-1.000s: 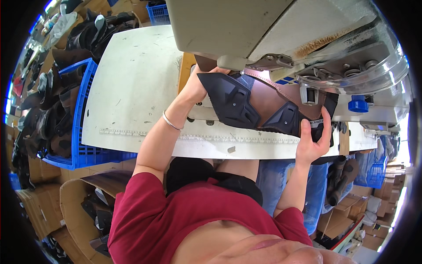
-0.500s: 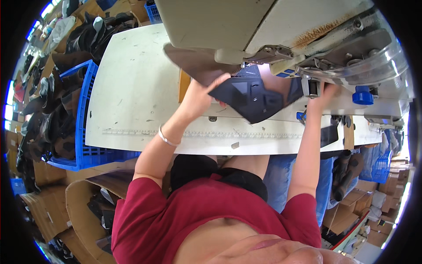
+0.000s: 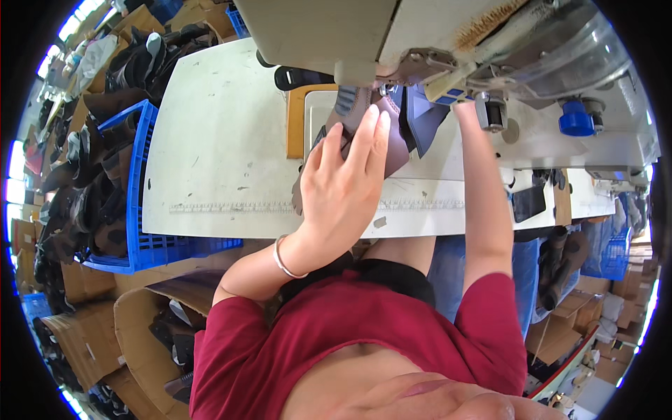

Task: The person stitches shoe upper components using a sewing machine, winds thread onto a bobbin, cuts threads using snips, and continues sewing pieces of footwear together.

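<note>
Under the head of a sewing machine (image 3: 315,35) lies a brown and dark-blue shoe upper (image 3: 397,155), its stitched edge close to the needle area. My left hand (image 3: 343,185) rests on the upper with its fingers stretched out and slightly apart, fingertips just in front of the needle area. Part of the upper pokes out beneath that palm. My right hand (image 3: 465,110) reaches in on the right side of the upper; the machine head covers its fingers, so its grip cannot be seen.
A printed ruler strip (image 3: 245,208) runs along the front of the white table (image 3: 210,140). At the left stands a blue crate (image 3: 133,189) with dark shoe parts. A black flat object (image 3: 528,203) lies at the right. Cardboard boxes (image 3: 80,346) sit lower left.
The upper has turned and come into a more upright position under the machine head. My left hand has gone from gripping its edge to lying on top; my right hand moved left.
</note>
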Demonstrator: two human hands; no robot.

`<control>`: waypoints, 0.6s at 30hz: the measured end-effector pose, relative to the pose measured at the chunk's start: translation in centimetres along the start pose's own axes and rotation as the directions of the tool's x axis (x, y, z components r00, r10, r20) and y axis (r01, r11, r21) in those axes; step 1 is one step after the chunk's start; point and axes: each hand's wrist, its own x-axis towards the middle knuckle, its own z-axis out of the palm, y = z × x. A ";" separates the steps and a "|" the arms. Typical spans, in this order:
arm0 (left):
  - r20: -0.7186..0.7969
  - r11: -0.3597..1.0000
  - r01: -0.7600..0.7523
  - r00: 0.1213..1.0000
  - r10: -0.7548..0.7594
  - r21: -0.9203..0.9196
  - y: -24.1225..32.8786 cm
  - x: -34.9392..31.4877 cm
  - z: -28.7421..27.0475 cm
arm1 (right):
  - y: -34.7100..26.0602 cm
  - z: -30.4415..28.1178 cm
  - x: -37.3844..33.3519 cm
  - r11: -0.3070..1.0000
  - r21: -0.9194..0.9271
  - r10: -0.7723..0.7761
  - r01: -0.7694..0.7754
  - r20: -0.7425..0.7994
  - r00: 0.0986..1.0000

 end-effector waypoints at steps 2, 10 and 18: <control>-0.052 1.000 -0.008 0.999 0.009 0.030 -0.1 -0.3 0.9 | -1.2 -1.9 -3.2 0.916 0.205 0.291 -0.344 0.248 0.924; -0.145 0.998 -0.037 0.989 0.043 0.043 1.0 0.5 1.7 | -9.3 -2.3 -1.8 0.841 -0.087 -0.488 0.535 0.309 0.817; -0.218 0.981 -0.020 0.974 0.062 0.191 1.3 0.6 2.7 | -5.5 1.1 -3.4 0.799 -0.253 -0.576 0.546 -0.061 0.815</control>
